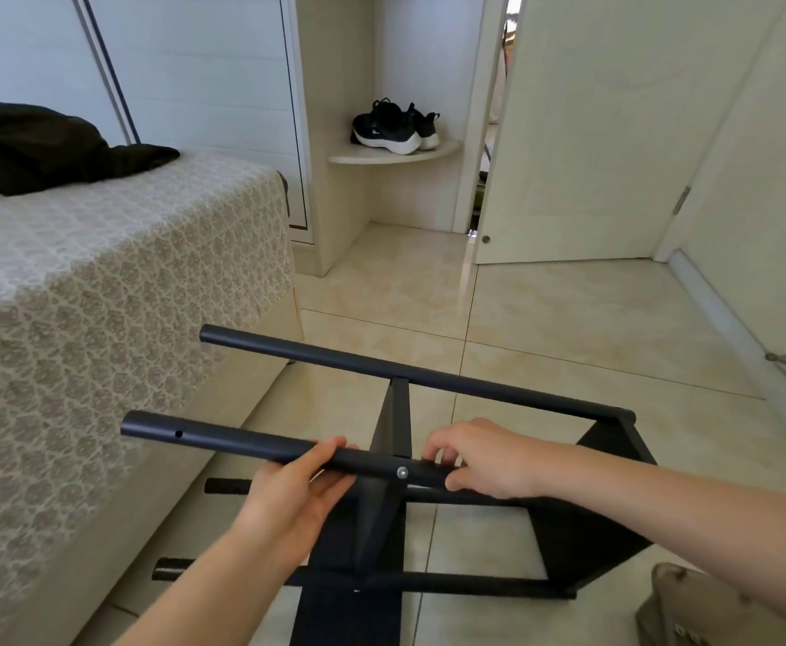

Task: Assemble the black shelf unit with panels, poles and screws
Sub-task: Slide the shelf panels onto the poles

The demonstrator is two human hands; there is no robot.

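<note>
The black shelf unit lies on its side on the tiled floor, poles pointing left. Its near upper pole (pixel 223 441) runs from the left end to a silver screw (pixel 402 472) where a middle panel (pixel 393 426) joins it. My left hand (pixel 300 491) cups that pole from below, just left of the screw. My right hand (pixel 484 459) grips the same pole just right of the screw. A far upper pole (pixel 335 359) lies parallel behind. Two lower poles (pixel 451 582) and an end panel (pixel 610 519) sit underneath.
A bed (pixel 116 291) with a patterned cover stands close on the left, dark clothing (pixel 32 146) on it. A door (pixel 582 146) stands ajar ahead. Black sneakers (pixel 393 125) sit on a corner shelf. A beige bag (pixel 698 608) lies at the lower right.
</note>
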